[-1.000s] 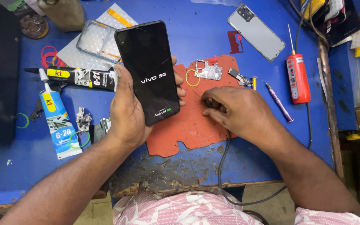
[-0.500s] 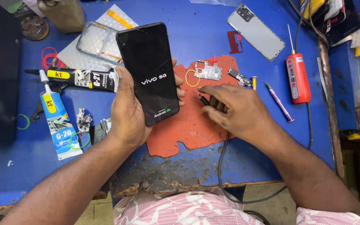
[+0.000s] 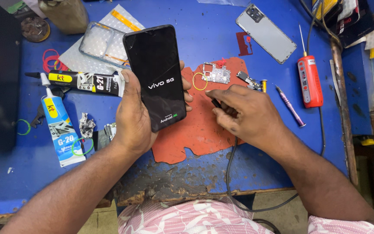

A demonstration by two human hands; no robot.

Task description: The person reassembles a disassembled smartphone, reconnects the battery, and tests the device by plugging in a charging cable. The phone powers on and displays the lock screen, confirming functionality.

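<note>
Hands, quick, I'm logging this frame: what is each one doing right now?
Left hand: closed around a black phone, screen facing up.
Right hand: fingers curled on a black cable end over the orange mat.

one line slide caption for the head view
Left hand holds a phone; right hand grips a cable over an orange mat.
</note>
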